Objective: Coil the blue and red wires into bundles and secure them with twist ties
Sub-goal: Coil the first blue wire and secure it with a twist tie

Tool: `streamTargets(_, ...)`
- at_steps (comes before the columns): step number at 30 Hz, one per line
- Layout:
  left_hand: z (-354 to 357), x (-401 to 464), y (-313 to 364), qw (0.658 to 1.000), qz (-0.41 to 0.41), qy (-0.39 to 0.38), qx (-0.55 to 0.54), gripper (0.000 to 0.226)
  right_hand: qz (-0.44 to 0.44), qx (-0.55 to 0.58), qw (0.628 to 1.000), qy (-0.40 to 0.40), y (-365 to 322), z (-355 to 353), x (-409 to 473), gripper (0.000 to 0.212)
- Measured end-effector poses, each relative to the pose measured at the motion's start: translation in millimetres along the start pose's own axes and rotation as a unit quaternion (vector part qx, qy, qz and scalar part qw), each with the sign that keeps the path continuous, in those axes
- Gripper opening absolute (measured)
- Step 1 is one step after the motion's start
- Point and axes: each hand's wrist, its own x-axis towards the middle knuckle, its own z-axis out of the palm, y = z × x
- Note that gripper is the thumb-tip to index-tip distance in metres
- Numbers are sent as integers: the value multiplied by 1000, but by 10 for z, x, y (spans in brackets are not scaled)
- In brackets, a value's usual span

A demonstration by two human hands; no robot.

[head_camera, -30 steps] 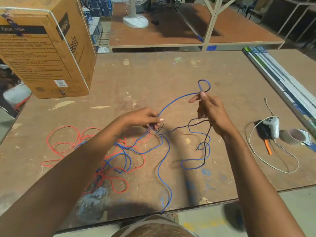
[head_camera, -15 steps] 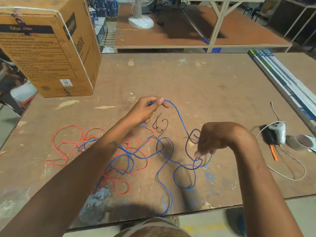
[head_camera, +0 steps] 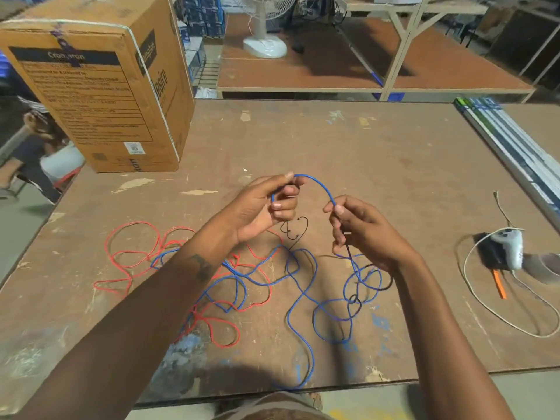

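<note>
Pinching one blue wire (head_camera: 318, 184), left grip (head_camera: 266, 207) and right grip (head_camera: 363, 231); one red wire (head_camera: 133, 256) lies loose.

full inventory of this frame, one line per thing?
blue wire: 1, blue, loose on table centre, arc held between both hands
red wire: 1, red, loose on table left, tangled with the blue
black ties: thin, black, count unclear, below left hand
table: 1, brown
box: 1, cardboard, far left
controller: 1, white, right, with white cord
tape roll: 1, right edge, blurred
fan: 1, white, background
left hand: pinches blue wire
right hand: pinches blue wire
</note>
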Motion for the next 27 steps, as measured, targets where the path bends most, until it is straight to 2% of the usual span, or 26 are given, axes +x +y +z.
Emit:
streamTargets(3, -141, -85, 7, 995, 50, -17, -82, 30, 46, -25, 997, -49, 156, -39, -105, 24)
streamTargets(5, -212, -70, 64, 989, 79, -25, -123, 34, 74, 39, 993, -81, 286, -8, -187, 22)
streamTargets(7, -243, -16, 93, 991, 91, 33, -92, 41, 81, 145, 981, -95, 403, 65, -245, 22)
streamTargets(10, -231, 33, 40, 989, 72, 126, 24, 46, 67, 235, 969, -44, 487, 184, -218, 26)
streamTargets(14, -204, 19, -160, 977, 66, 153, 137, 40, 53, 81, 989, 116, 542, 283, -17, 27)
streamTargets(18, -104, -82, -417, 966, 113, 112, 204, 33, 124, 81, 952, 267, 566, 332, 163, 22)
streamTargets(21, 63, -165, -542, 971, 143, 83, 171, 33, 164, 62, 948, 265, 525, 401, 244, 25)
streamTargets(24, 222, -169, -585, 960, 177, 75, 206, 30, 170, -109, 958, 204, 485, 535, 230, 22)
streamTargets(27, 271, -100, -569, 946, 176, 92, 256, 28, 138, -258, 949, 120, 450, 734, 130, 24)
